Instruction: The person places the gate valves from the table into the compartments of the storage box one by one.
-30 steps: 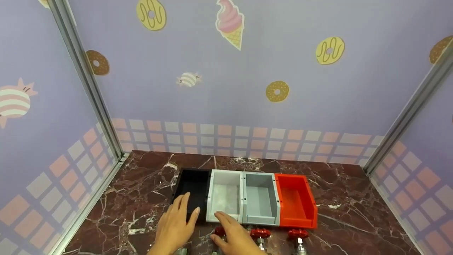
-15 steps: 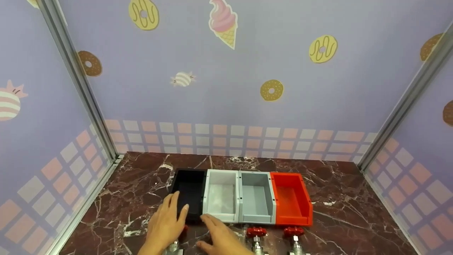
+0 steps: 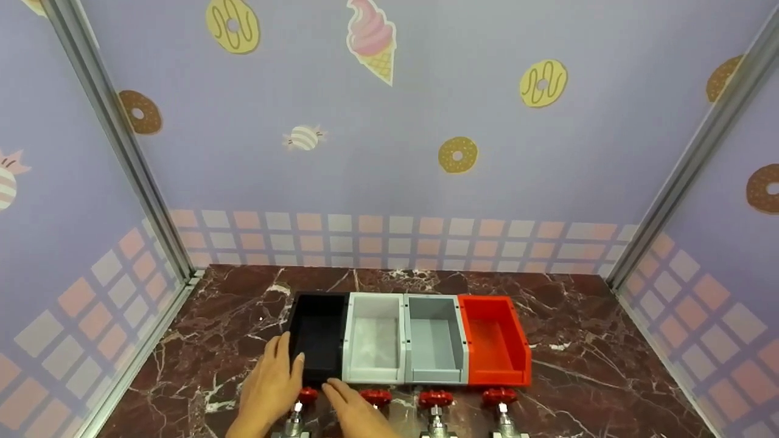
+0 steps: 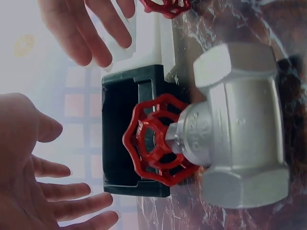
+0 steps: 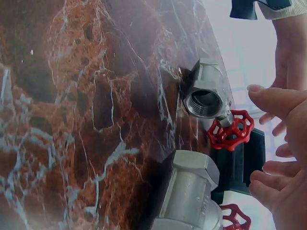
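1. Loose, mostly straight fingers show on the left hand (image 3: 268,386) and the right hand (image 3: 356,410), so both grips are relaxed, with nothing in them.
2. The left hand points its fingers to about 1 o'clock, with its thumb apart. The right hand points its fingers between 10 and 11 o'clock.
3. Between them is the first valve (image 4: 196,134), at 3 o'clock from the left hand and 9 o'clock from the right hand. Its red wheel (image 3: 308,395) is just beside the black bin (image 3: 317,334), at 12 o'clock.
4. More valves line up toward 3 o'clock: the second valve (image 3: 375,397), partly behind the right hand, then the third valve (image 3: 436,420) and the fourth valve (image 3: 504,417).
5. Next to the black bin, toward 3 o'clock, come the white bin (image 3: 374,340), gray bin (image 3: 434,340) and red bin (image 3: 494,340), side by side.
6. Shiny dark red stone with white lines makes the tabletop (image 3: 225,328).
7. At 12 o'clock stands the purple back wall (image 3: 389,182), with pictures of sweets.
8. Thin stone shows between bins and back wall. Wide stone spreads at 9 o'clock from the black bin and 3 o'clock from the red bin.
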Action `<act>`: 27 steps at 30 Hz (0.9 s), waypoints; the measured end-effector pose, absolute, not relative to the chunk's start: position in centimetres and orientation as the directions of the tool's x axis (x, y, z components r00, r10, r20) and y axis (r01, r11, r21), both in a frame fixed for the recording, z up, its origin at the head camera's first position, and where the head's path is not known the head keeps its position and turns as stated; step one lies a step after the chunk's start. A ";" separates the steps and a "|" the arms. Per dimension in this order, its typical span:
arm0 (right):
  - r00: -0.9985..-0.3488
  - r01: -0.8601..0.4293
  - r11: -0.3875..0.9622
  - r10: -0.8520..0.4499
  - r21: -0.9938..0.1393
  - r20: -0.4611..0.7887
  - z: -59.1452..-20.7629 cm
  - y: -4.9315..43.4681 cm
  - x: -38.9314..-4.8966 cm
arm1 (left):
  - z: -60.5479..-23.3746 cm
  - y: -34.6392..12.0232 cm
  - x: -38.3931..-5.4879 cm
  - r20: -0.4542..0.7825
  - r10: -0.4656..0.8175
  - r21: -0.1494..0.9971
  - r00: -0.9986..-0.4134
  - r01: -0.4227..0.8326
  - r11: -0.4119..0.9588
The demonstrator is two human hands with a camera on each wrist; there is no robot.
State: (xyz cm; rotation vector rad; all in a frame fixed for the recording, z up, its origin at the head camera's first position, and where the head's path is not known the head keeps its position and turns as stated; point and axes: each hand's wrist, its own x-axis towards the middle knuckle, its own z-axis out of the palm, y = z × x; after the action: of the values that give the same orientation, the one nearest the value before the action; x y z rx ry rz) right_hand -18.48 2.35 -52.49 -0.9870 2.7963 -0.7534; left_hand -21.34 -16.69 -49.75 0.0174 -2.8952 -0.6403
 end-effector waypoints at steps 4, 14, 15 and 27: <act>-0.779 -0.595 0.673 -0.619 -0.440 0.106 -52.7 1.9 -18.5 | -49.9 -17.0 -21.6 0.184 -0.045 0.404 -0.982 0.034 0.914; -0.823 -0.539 0.739 -0.565 -0.405 0.063 -53.4 0.5 -18.3 | -50.5 -17.9 -22.7 0.104 -0.055 0.375 -0.993 -0.012 0.927; -0.825 -0.534 0.743 -0.563 -0.404 0.054 -53.5 0.5 -18.3 | -50.5 -18.0 -22.8 0.095 -0.055 0.374 -0.994 -0.016 0.927; -0.796 -0.576 0.709 -0.601 -0.408 0.079 -54.5 0.4 -18.8 | -51.0 -18.4 -23.9 0.078 -0.048 0.354 -0.996 -0.018 0.935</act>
State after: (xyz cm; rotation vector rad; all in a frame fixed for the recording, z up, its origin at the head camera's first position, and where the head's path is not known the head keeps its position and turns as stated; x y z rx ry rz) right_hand -18.82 0.38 -54.45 -0.9817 2.8488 -0.6488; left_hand -23.94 -18.35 -51.04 0.0511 -3.0060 -0.5483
